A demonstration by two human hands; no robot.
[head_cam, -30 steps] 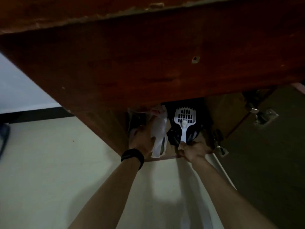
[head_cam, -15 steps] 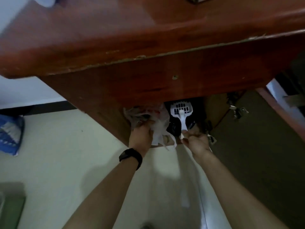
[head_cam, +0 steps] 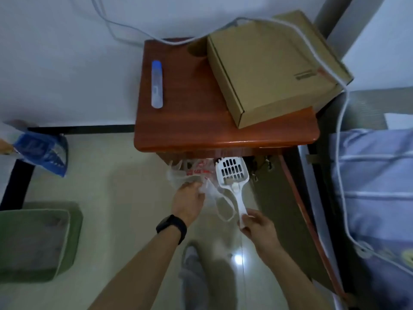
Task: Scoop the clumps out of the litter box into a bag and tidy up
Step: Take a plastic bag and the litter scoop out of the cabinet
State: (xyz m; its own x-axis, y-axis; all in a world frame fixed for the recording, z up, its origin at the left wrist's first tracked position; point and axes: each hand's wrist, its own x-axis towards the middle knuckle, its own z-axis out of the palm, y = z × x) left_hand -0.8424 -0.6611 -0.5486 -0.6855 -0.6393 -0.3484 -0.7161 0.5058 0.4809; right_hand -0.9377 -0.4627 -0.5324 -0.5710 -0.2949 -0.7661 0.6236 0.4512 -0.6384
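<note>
Head view: the white slotted scoop [head_cam: 232, 173] is out in the open now, clear of the dark cabinet space it sat in a second ago, its blade just below the front edge of the red-brown bench [head_cam: 190, 121]. The right hand [head_cam: 259, 227] has its fingers [head_cam: 250, 214] clamped on the tip of the handle. Just beside it, the left hand [head_cam: 188, 201] grips a crumpled clear plastic bag [head_cam: 196, 173] with red print, fingers closed into the film, a loop handle dangling between the two hands. A black band [head_cam: 171, 228] sits on that wrist.

And the view has swung up: the bench top shows where a moment back only its underside did, so the person seems to be standing up and backing away. Both tools fetched, I'd say; scooping has not begun.

The green litter box [head_cam: 67, 231] waits on the floor at the far left, well apart from the hands, grey litter inside; clumps can't be made out. That's where the next move should head.

On the bench top: a cardboard box [head_cam: 274, 66] at the back right corner, a clear tube [head_cam: 156, 83] near the left edge, a white cable [head_cam: 321, 63] draped over the box. A blue packet [head_cam: 42, 153] lies by the wall, a bed [head_cam: 377, 175] on the right.
</note>
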